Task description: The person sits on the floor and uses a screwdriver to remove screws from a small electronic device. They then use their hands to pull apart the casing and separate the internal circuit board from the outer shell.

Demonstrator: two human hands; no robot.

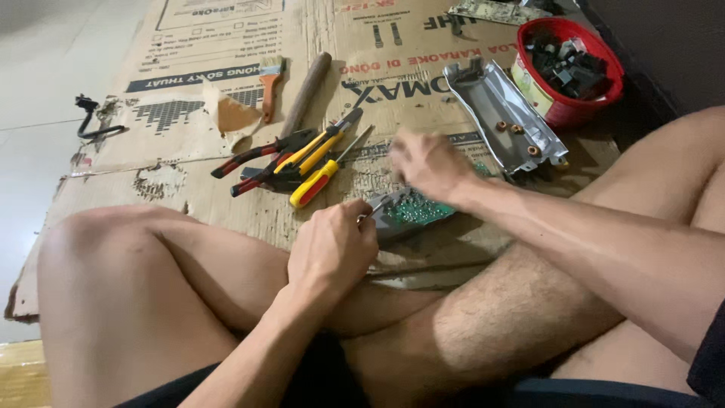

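Flattened cardboard [189, 189] covers the floor. Far left: black hook [92, 117]. Then brush [270, 85], wooden handle [306, 92], pliers [264, 155] and yellow screwdriver [317, 180] (piled together). Left hand [332, 245] fisted round a thin tool, tip at green circuit board [411, 210]. Right hand [427, 162] over board, blurred; grip unclear. Metal cover [502, 113], red bowl [604, 94] at right.

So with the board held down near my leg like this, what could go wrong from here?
1. The left hand drives a thin metal tool at the green circuit board, which lies right by the bare legs; a slip could jab skin.
2. The right hand is blurred and seems to steady the board, so it may shift or crack.
3. Small brown parts sit loose in the metal cover and could scatter if bumped.
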